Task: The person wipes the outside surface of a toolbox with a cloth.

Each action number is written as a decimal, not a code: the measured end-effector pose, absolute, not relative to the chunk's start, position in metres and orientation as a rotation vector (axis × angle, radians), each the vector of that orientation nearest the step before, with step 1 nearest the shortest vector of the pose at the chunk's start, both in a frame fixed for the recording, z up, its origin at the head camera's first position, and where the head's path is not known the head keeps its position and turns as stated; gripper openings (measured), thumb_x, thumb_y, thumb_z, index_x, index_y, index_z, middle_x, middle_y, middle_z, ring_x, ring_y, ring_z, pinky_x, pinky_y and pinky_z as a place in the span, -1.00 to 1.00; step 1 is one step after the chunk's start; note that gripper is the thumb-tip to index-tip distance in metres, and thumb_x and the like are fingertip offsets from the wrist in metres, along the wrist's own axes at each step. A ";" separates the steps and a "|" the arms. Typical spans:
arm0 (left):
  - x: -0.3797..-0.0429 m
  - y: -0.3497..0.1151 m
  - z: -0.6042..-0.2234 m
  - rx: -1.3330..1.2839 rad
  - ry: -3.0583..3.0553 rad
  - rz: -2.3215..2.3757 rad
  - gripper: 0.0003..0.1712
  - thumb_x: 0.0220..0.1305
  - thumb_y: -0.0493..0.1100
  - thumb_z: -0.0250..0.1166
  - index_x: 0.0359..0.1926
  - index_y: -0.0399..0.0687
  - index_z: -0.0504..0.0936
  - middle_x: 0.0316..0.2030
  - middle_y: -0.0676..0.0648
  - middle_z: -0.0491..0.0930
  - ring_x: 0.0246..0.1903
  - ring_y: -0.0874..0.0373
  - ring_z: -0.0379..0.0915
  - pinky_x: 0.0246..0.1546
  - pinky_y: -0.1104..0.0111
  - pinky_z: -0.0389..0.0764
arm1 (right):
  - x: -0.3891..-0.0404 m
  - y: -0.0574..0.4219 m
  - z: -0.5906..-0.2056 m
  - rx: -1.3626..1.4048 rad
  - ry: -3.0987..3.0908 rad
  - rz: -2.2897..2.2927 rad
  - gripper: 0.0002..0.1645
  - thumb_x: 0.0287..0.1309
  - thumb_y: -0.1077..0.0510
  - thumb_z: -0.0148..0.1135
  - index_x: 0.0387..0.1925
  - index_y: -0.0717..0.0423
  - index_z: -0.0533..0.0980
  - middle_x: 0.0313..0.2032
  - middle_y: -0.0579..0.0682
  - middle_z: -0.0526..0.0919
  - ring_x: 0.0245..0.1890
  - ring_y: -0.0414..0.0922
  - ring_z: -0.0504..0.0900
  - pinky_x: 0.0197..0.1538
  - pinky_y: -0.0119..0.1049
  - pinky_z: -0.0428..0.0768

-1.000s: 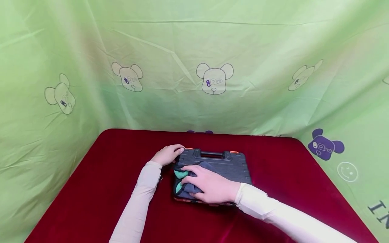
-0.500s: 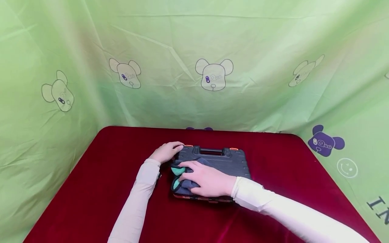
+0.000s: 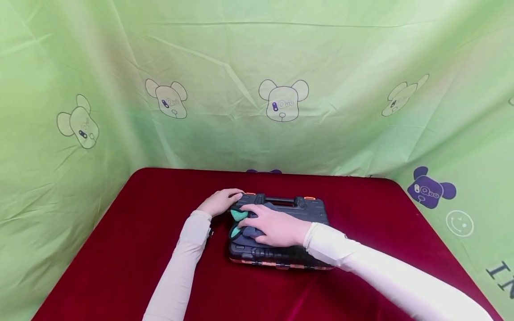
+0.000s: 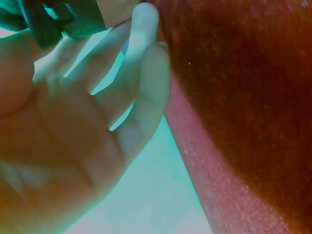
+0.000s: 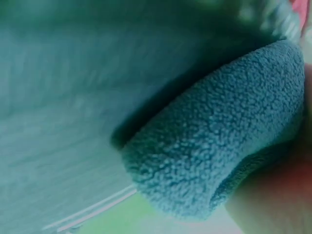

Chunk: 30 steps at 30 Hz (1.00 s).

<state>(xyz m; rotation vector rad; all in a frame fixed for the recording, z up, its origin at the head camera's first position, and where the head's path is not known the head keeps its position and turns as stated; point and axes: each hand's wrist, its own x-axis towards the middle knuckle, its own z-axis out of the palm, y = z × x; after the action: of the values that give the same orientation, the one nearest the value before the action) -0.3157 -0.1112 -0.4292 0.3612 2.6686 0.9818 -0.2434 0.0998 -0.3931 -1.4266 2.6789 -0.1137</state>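
Note:
A dark grey plastic tool case [image 3: 315,215] lies flat on the red-covered table, its carry handle on the far side. At its far left corner, my left hand [image 3: 218,202] holds the case with the thumb over the top edge and the fingers along the side. The left wrist view shows those fingers slightly bent against the case edge [image 4: 83,22]. My right hand [image 3: 278,227] grips a bunched grey-blue cloth [image 3: 243,241] with green folds, pressed on the left half of the lid. In the right wrist view the fluffy cloth [image 5: 209,131] bulges out beside the hand.
Orange latches [image 3: 309,198] sit on the far edge of the case, and orange parts run along its near edge. The red table cover [image 3: 160,191] spreads all around it. Green printed curtains [image 3: 225,133] hang behind and at both sides.
My right hand has slid the cloth away from the near edge of the case toward the handle, uncovering the near part of the lid. The left hand stays at its corner.

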 end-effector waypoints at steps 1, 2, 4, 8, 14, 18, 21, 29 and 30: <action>-0.315 -0.111 -0.429 0.362 2.663 0.990 -0.55 0.46 0.07 0.02 0.28 0.18 0.50 0.14 -0.14 0.59 -0.10 0.00 0.53 0.03 0.05 0.58 | -0.246 0.100 -0.393 -1.407 2.686 -0.113 -0.49 0.28 0.00 0.12 0.26 -0.27 0.39 0.46 0.01 0.16 0.41 -0.02 0.19 0.25 -0.08 0.57; -0.315 -0.112 -0.430 0.363 2.656 0.994 -0.56 0.46 0.06 0.01 0.28 0.19 0.50 0.12 -0.14 0.60 -0.16 0.01 0.55 -0.03 0.08 0.59 | -0.248 0.100 -0.393 -1.383 2.691 -0.110 -0.49 0.28 -0.01 0.11 0.27 -0.27 0.39 0.46 0.01 0.15 0.41 -0.02 0.18 0.26 -0.08 0.56; -0.315 -0.112 -0.430 0.360 2.637 1.002 -0.56 0.48 0.05 -0.02 0.29 0.21 0.49 0.09 -0.14 0.61 -0.28 0.03 0.57 -0.18 0.17 0.59 | -0.253 0.100 -0.392 -1.355 2.695 -0.111 -0.49 0.29 -0.03 0.10 0.28 -0.27 0.37 0.46 0.01 0.14 0.42 -0.02 0.17 0.28 -0.07 0.54; -0.317 -0.114 -0.432 0.374 2.639 0.991 -0.58 0.51 -0.01 -0.06 0.30 0.24 0.48 0.09 -0.13 0.61 -0.40 0.09 0.58 -0.39 0.33 0.48 | -0.263 0.101 -0.393 -1.318 2.705 -0.110 -0.48 0.30 -0.05 0.10 0.28 -0.28 0.35 0.47 0.01 0.10 0.41 -0.02 0.17 0.20 -0.09 0.61; -0.318 -0.117 -0.431 0.358 2.611 1.018 -0.58 0.53 -0.09 -0.11 0.28 0.18 0.48 -0.24 -0.22 0.68 -0.51 0.08 0.56 -0.62 0.39 0.41 | -0.277 0.100 -0.393 -1.263 2.720 -0.151 -0.49 0.28 -0.01 0.11 0.26 -0.27 0.36 0.46 -0.01 0.10 0.35 -0.04 0.24 0.23 -0.06 0.57; -0.318 -0.116 -0.427 0.370 2.615 1.031 -0.62 0.53 -0.07 -0.11 0.21 0.08 0.51 -0.39 -0.19 0.66 -0.57 0.09 0.53 -0.62 0.41 0.41 | -0.285 0.098 -0.390 -1.204 2.727 -0.199 -0.50 0.28 0.00 0.11 0.25 -0.26 0.37 0.45 -0.01 0.10 0.31 -0.03 0.29 0.22 -0.04 0.57; -0.318 -0.116 -0.425 0.356 2.622 1.022 -0.62 0.53 -0.04 -0.11 0.18 0.08 0.52 -0.50 -0.19 0.64 -0.62 0.09 0.48 -0.62 0.41 0.40 | -0.290 0.096 -0.388 -1.180 2.729 -0.230 -0.51 0.27 0.01 0.11 0.24 -0.25 0.39 0.45 0.00 0.11 0.31 -0.02 0.28 0.25 -0.04 0.53; -0.316 -0.113 -0.425 0.385 2.673 0.971 -0.63 0.52 -0.06 -0.08 0.16 0.05 0.56 -0.20 -0.19 0.68 -0.56 0.10 0.55 -0.42 0.36 0.43 | -0.283 0.094 -0.392 -1.156 2.690 -0.361 -0.55 0.27 0.06 0.12 0.19 -0.19 0.43 0.45 0.05 0.09 0.36 0.02 0.18 0.32 0.01 0.44; -0.316 -0.112 -0.425 0.382 2.681 0.965 -0.63 0.51 -0.07 -0.07 0.17 0.05 0.55 -0.16 -0.19 0.69 -0.55 0.11 0.56 -0.42 0.36 0.44 | -0.280 0.093 -0.392 -1.165 2.683 -0.374 -0.56 0.27 0.07 0.12 0.19 -0.18 0.44 0.45 0.07 0.10 0.36 0.05 0.18 0.32 0.03 0.44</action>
<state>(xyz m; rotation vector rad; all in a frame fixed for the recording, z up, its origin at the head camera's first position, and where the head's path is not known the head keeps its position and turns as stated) -0.3157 -0.1122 -0.4251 0.3821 2.6811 0.9652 -0.2805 0.0934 -0.3918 -1.1646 2.6826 -0.3741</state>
